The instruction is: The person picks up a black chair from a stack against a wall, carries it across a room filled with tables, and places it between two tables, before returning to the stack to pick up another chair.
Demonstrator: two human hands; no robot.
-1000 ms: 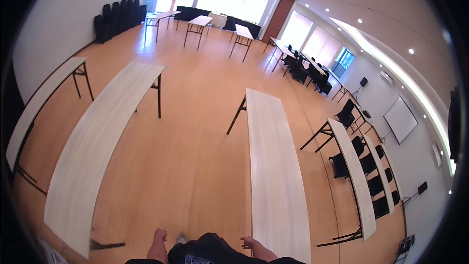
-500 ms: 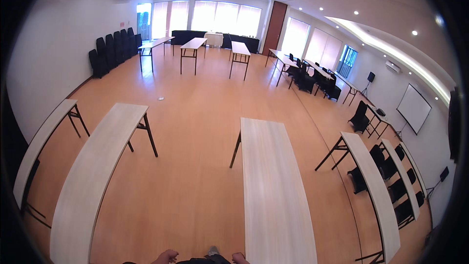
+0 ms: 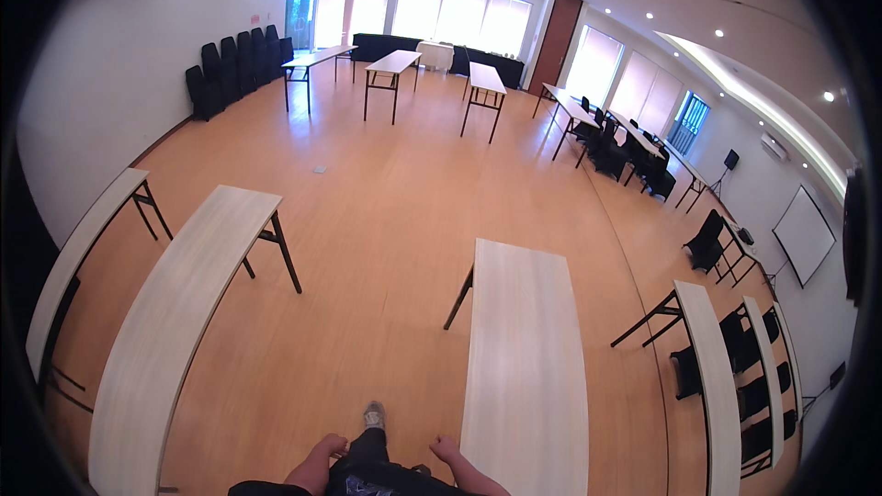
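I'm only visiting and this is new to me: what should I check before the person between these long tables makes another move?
1. Left hand free: ok, nothing shows in it.
2. Right hand free: ok, nothing shows in it.
3. Right hand apart from the near right table: cannot tell; it is close beside the left edge.
4. Shoe between the near tables: ok, the near left table is well to its left.
5. Both near tables wholly in view: not ok, the picture's lower edge cuts them off.
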